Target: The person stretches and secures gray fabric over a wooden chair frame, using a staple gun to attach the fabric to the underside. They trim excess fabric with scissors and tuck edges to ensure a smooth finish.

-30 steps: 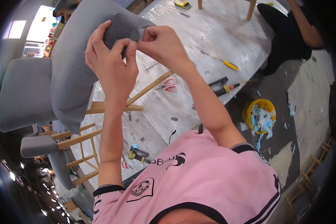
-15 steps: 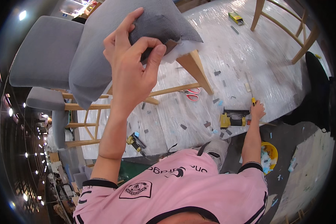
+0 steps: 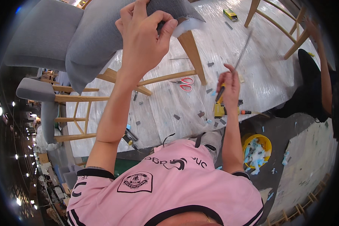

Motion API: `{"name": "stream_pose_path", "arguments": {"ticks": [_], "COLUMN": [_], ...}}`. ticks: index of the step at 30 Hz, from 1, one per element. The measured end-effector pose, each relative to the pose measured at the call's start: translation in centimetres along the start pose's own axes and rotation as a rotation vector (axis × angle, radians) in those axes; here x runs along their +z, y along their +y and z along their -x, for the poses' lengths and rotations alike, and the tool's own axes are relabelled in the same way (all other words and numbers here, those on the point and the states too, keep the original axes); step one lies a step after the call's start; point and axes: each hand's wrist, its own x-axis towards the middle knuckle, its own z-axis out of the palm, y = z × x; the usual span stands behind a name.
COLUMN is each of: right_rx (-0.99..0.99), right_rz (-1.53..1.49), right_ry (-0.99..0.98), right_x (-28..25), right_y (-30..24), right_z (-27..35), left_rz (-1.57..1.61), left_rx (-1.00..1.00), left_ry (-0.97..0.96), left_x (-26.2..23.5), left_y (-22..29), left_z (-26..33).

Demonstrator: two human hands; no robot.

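My left hand point(image 3: 144, 37) is closed at the corner of a grey upholstered chair seat point(image 3: 101, 34), thumb and forefinger pinching the loose edge of the cloth. Just beside the fingertips, white padding point(image 3: 190, 25) shows under the fabric above a wooden leg point(image 3: 192, 52). Raised over the table, my right hand point(image 3: 229, 84) grips a long screwdriver-like tool point(image 3: 243, 51) by its yellow and black handle. The thin shaft points up and away, slightly blurred. A yellow staple gun point(image 3: 219, 110) with an air hose lies below that hand, and red-handled scissors point(image 3: 186, 84) rest between my hands.
Plastic film covers the table point(image 3: 162, 116), strewn with grey scraps. A second staple gun point(image 3: 130, 137) lies near its front edge. A yellow bucket point(image 3: 265, 141) of scraps stands on the floor. At right, another person's arm point(image 3: 322, 64) is by wooden chair legs point(image 3: 295, 47).
My right hand has lifted the screwdriver-like tool off the table and brought it left, toward the chair. My left hand keeps its pinch at the seat corner. Another person's arm has appeared at right.
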Motion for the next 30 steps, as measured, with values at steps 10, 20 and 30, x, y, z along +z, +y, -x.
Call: {"name": "stream_pose_path", "arguments": {"ticks": [10,20,30], "right_rx": [-0.196,-0.192,-0.417], "right_rz": [0.511,0.557,0.427], "right_ry": [-0.071,-0.027,0.040], "right_x": [5.6,5.6,10.0], "right_y": [-1.4,0.3,3.3], "right_z": [0.2,-0.6,-3.0], "left_rz": [-0.013,-0.127,0.277], "left_rx": [0.009,0.159,0.496], "left_ry": [-0.006,-0.046,-0.881], "left_x": [-0.2,-0.7,-1.7], "left_y": [-0.1,-2.0,-3.8], "left_z": [0.1,-0.2,-13.7]}}
